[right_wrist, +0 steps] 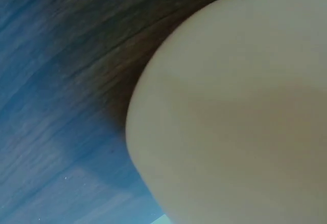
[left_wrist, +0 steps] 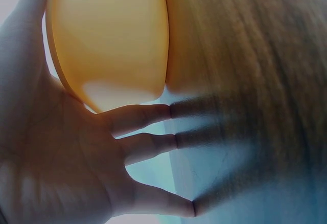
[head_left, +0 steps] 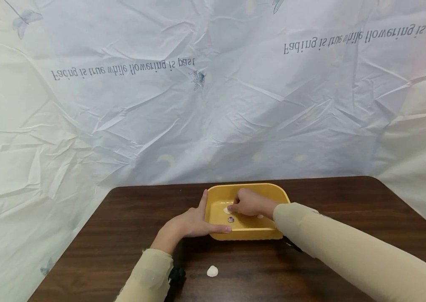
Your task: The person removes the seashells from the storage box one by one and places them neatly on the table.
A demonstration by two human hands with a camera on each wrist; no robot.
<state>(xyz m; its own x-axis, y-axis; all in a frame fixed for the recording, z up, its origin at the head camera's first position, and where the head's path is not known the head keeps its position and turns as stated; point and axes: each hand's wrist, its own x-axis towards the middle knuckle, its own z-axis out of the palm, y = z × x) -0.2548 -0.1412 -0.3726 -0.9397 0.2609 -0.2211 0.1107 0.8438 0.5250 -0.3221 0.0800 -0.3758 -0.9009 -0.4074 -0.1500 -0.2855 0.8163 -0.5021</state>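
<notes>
A yellow tray (head_left: 246,235) stands on the brown table. My left hand (head_left: 192,222) rests against its left side, thumb along the front rim and a finger up by the left rim. In the left wrist view, the fingers of that hand (left_wrist: 66,152) are straight and spread beside the tray wall (left_wrist: 112,40). Inside the tray, my right hand (head_left: 248,203) has its fingers curled and pinches a white shell (head_left: 227,210) near the tray floor. Just in front lies a small purple shell (head_left: 231,219). A pale piece (head_left: 260,216) shows partly under the right hand.
On the table (head_left: 122,251), in front of the tray, lies another white shell (head_left: 212,271). A wrinkled white cloth (head_left: 213,126) with printed words hangs behind the table. A large pale curved surface (right_wrist: 230,121) fills much of the right wrist view, too close to identify.
</notes>
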